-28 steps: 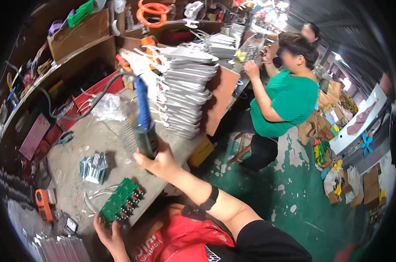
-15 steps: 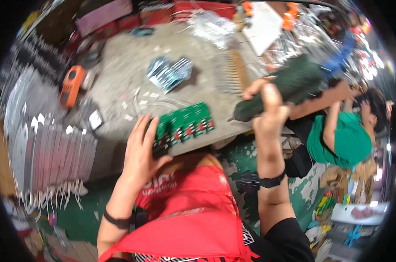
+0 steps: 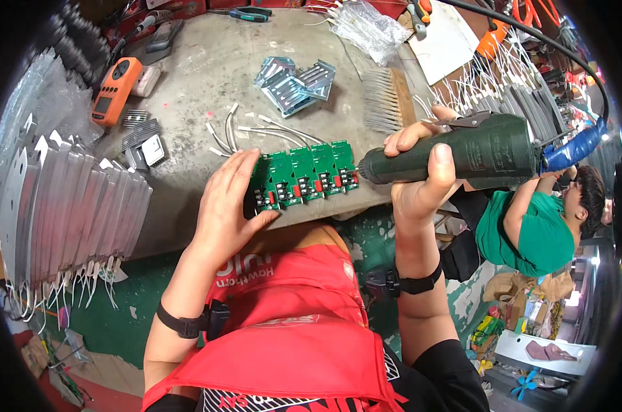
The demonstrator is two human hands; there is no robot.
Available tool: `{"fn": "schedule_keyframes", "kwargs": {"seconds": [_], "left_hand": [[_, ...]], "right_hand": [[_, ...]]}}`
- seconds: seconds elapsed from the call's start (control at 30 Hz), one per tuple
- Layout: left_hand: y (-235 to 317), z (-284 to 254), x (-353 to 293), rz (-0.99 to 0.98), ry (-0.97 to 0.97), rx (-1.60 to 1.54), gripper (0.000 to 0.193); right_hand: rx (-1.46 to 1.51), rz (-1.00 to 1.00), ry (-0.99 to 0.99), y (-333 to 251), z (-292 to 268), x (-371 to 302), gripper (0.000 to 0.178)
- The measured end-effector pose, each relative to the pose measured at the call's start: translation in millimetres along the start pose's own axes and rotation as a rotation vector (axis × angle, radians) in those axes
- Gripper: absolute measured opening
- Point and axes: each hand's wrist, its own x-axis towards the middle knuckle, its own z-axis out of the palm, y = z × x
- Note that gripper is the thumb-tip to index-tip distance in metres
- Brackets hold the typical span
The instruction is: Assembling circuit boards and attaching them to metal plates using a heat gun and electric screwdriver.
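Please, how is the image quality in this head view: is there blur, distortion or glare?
In the head view the green circuit board and the left hand look sharp; the fisheye bends the table edge and blackens the corners; the right hand and green power tool are clear; no strong glare shows.

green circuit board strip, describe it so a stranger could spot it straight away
On the grey worktop, look at the near edge, just in front of the red apron. The long green circuit board strip lies there under the left hand, with the dark green power tool in the right hand pointing at its end. Only it is green with red parts.
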Motion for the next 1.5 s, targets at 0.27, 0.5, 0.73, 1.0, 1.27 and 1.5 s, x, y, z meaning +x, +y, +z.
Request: {"fn": "schedule_keyframes", "kwargs": {"seconds": [0.27, 0.5, 0.73, 1.0, 1.27, 1.5], "left_hand": [[0.6, -0.2, 1.0, 0.015, 0.017, -0.013, 0.090], [2.1, -2.5, 2.8, 0.007, 0.000, -0.017, 0.091], [-1.3, -0.8, 4.4, 0.001, 0.010, -0.015, 0.090], [2.8, -2.0, 3.9, 0.004, 0.006, -0.033, 0.091], [-0.1, 2.0, 2.2, 0.012, 0.032, -0.015, 0.091], [0.5, 1.6, 2.3, -0.003, 0.023, 0.008, 0.090]], "right_hand": [[0.011, -0.017, -0.044, 4.8, -0.3, -0.9, 0.054], [-0.075, -0.008, -0.071, 5.5, -2.0, -4.5, 0.053], [0.012, -0.009, -0.161, 8.6, -3.3, -0.2, 0.049], [0.062, 0.003, -0.164, 6.9, -8.2, -2.0, 0.052], [0.080, -0.025, -0.127, -0.8, -13.8, -4.7, 0.061], [0.083, -0.024, -0.139, 1.5, -15.6, -5.8, 0.057]]}}
